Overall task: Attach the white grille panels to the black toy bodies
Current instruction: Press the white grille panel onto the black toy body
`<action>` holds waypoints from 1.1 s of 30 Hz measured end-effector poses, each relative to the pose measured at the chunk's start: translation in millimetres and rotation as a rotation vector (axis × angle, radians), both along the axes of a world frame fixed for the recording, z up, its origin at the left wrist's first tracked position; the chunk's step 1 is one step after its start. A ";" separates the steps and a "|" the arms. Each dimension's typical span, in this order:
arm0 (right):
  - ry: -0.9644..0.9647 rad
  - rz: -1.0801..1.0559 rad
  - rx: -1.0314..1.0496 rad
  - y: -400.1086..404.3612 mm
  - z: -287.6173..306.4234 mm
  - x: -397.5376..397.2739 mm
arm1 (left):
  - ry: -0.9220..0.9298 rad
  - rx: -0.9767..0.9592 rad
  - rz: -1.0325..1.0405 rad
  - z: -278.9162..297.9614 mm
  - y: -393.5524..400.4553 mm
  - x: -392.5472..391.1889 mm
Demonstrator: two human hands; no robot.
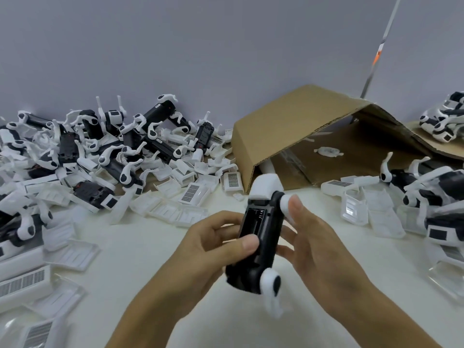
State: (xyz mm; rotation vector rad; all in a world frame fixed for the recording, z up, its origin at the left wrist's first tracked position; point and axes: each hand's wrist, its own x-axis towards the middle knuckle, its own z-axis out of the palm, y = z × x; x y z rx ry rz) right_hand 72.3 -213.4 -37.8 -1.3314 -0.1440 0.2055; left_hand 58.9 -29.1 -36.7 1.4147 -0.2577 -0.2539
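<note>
Head view. A black toy body [258, 237] is held above the white desk [155, 267] at centre frame, between 2 hands, its open underside compartment facing the camera. The left hand [213, 249] has its grip clamped on the body: the thumb lies across the near face and the fingers curl behind the left edge. The right hand [324, 249] supports the right side, its thumb pressing a white leg joint near the top and its fingers curled beneath the body. A white grille panel [266, 185] caps the body's far end; motion blur hides whether it is fully seated. A second white leg [272, 290] hangs from the near end. Loose white panels and unfinished bodies form a heap [82, 156] at left. An overturned cardboard box [301, 129] lies behind the hands. Toys with white panels cluster at right [434, 197].
</note>
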 end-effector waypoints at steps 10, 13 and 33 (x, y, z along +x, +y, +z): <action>-0.593 -0.524 -0.292 1.6 -2.8 -11.4 | 0.331 -0.508 0.259 -13.3 -30.0 2.6; -0.934 -0.486 -0.385 -7.7 -8.6 -12.1 | 0.402 -0.816 0.277 -15.4 -31.4 1.9; -0.768 -0.099 -0.390 9.6 -23.2 -15.6 | 0.190 -0.554 0.179 -13.4 -32.0 -7.6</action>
